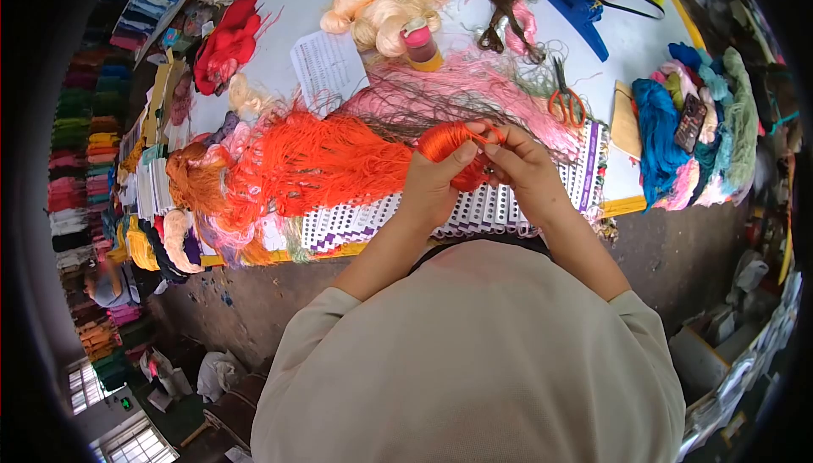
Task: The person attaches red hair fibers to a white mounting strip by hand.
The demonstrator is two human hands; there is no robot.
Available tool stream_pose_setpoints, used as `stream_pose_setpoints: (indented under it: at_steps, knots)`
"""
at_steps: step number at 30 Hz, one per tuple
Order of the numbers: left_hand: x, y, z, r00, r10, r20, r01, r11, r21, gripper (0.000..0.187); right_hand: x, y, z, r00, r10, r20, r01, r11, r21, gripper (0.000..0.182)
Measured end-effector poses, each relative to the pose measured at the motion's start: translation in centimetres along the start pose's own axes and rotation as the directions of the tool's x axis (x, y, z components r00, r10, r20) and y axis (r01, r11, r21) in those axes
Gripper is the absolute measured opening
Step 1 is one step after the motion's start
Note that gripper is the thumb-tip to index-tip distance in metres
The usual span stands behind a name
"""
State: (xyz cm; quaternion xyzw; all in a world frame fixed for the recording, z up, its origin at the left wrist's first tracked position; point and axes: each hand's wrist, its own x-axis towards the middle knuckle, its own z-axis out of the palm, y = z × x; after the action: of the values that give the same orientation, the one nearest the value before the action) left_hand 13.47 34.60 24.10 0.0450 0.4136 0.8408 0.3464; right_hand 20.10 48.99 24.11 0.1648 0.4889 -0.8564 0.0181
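Note:
A bundle of orange-red thread (445, 143) is between my two hands near the table's front edge. My left hand (436, 179) is closed around its left side, the thumb lying over the strands. My right hand (521, 162) pinches strands at the bundle's right end. A large loose spread of the same orange thread (313, 162) lies to the left, reaching my left hand. Under and in front of my hands are white thread cards (356, 224) with rows of holes. Pink and dark loose threads (474, 90) lie just beyond.
Orange-handled scissors (566, 105) lie right of my hands. Farther back are a thread spool (419, 46), a printed sheet (329, 72), cream skeins (385, 1) and a blue plastic piece (580, 22). Blue skeins (659, 141) and a phone (690, 122) are at the right end.

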Motion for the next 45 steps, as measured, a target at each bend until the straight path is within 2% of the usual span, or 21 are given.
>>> stream_pose_setpoints:
  at_steps: [5, 8, 11, 13, 14, 16, 19, 21, 22, 23, 24, 25, 28, 29, 30, 31, 32, 33, 35, 39, 45]
  knots:
    - [0.3, -0.8, 0.0, 0.997, 0.031, -0.064, -0.020, 0.987, 0.162, 0.026, -0.4, -0.3, -0.4, 0.999, 0.027, 0.041, -0.030, 0.998, 0.057, 0.011]
    - [1.2, -0.1, -0.5, 0.993, 0.075, -0.088, -0.051, 0.967, 0.248, 0.024, -1.3, -1.0, -0.7, 0.991, 0.074, 0.109, -0.051, 0.978, -0.201, 0.015]
    - [1.4, 4.0, -3.4, 0.974, -0.159, -0.163, 0.181, 0.975, 0.129, 0.018, -1.2, -1.1, -4.6, 0.970, -0.205, -0.133, 0.151, 0.932, -0.329, 0.016]
    - [2.2, 5.4, -9.2, 0.984, -0.176, -0.023, 0.172, 0.977, -0.128, 0.013, -0.7, -1.2, -10.0, 0.741, -0.627, -0.242, 0.322, 0.647, -0.692, 0.020]
    - [2.2, 6.4, -11.7, 0.976, -0.192, -0.099, 0.165, 0.960, -0.227, 0.010, -0.9, -2.0, -12.4, 0.699, -0.621, -0.353, 0.290, 0.698, -0.655, 0.020]
    - [1.7, 8.4, -17.2, 0.948, -0.198, -0.251, 0.098, 0.926, -0.364, 0.007, -1.6, -1.1, -21.5, 0.762, -0.393, -0.514, 0.452, 0.892, -0.011, 0.018]
    - [-0.1, 12.6, -27.6, 0.880, -0.136, -0.455, -0.044, 0.931, -0.362, 0.007, -6.1, -1.0, -36.0, 0.848, -0.286, -0.447, 0.459, 0.818, 0.348, 0.011]
    - [-1.8, 16.0, -33.1, 0.777, 0.007, -0.630, -0.219, 0.941, -0.259, 0.005, -9.4, -2.4, -46.8, 0.760, -0.325, -0.563, 0.481, 0.864, 0.151, 0.012]
    - [-2.7, 17.9, -36.0, 0.699, 0.100, -0.708, -0.326, 0.926, -0.191, 0.002, -11.0, -5.2, -45.9, 0.419, -0.375, -0.827, 0.469, 0.869, -0.157, 0.014]
    - [-3.3, 18.8, -37.5, 0.607, 0.189, -0.772, -0.422, 0.900, -0.111, 0.007, -14.0, -7.0, -50.7, 0.327, -0.428, -0.842, 0.415, 0.866, -0.279, 0.017]
    - [-3.3, 18.6, -36.0, 0.606, 0.183, -0.774, -0.417, 0.902, -0.112, 0.007, -16.3, -7.5, -55.2, 0.153, -0.693, -0.705, -0.073, 0.703, -0.707, 0.020]
    - [-3.2, 18.2, -33.2, 0.671, 0.209, -0.711, -0.427, 0.893, -0.140, 0.014, -15.7, -10.4, -48.3, -0.095, -0.573, -0.814, -0.153, 0.816, -0.557, 0.022]
    - [-1.3, 11.2, -27.5, 0.955, -0.034, -0.294, -0.013, 0.988, -0.156, 0.035, -12.4, -4.6, -52.5, 0.366, -0.843, -0.394, -0.008, 0.421, -0.907, 0.018]
    - [-0.1, 7.4, -24.0, 0.956, -0.166, -0.240, 0.116, 0.971, -0.211, 0.038, -9.9, -3.0, -45.4, 0.565, -0.626, -0.537, -0.029, 0.636, -0.771, 0.018]
    - [1.1, 3.7, -21.4, 0.942, -0.303, -0.146, 0.269, 0.939, -0.215, 0.032, -6.7, 3.2, -49.6, 0.661, -0.746, -0.085, -0.044, 0.075, -0.996, 0.019]
    - [2.2, 0.0, -19.4, 0.862, -0.437, -0.258, 0.371, 0.890, -0.265, 0.027, -4.9, 4.4, -42.0, 0.816, -0.394, -0.423, -0.253, 0.415, -0.874, 0.024]
    - [3.3, -3.3, -17.5, 0.825, -0.522, -0.218, 0.496, 0.853, -0.163, 0.025, -2.4, 10.1, -40.3, 0.841, -0.534, -0.088, 0.064, 0.260, -0.963, 0.030]
    - [4.1, -6.8, -16.3, 0.773, -0.607, -0.184, 0.576, 0.793, -0.198, 0.024, -1.2, 10.0, -33.8, 0.935, -0.216, -0.280, -0.168, 0.425, -0.890, 0.036]
    - [5.4, -11.9, -12.5, 0.664, -0.682, -0.307, 0.713, 0.701, -0.017, 0.028, 0.9, 11.8, -25.9, 0.969, 0.021, -0.245, -0.240, 0.302, -0.923, 0.027]
    - [6.5, -20.5, -10.2, 0.589, -0.632, -0.503, 0.802, 0.536, 0.265, 0.026, 3.4, 16.5, -21.7, 1.000, -0.008, -0.010, -0.005, 0.527, -0.850, 0.017]
    - [6.9, -23.3, -9.3, 0.716, -0.522, -0.463, 0.695, 0.591, 0.409, 0.020, 3.9, 16.3, -21.5, 0.995, 0.101, -0.007, -0.052, 0.450, -0.892, 0.012]
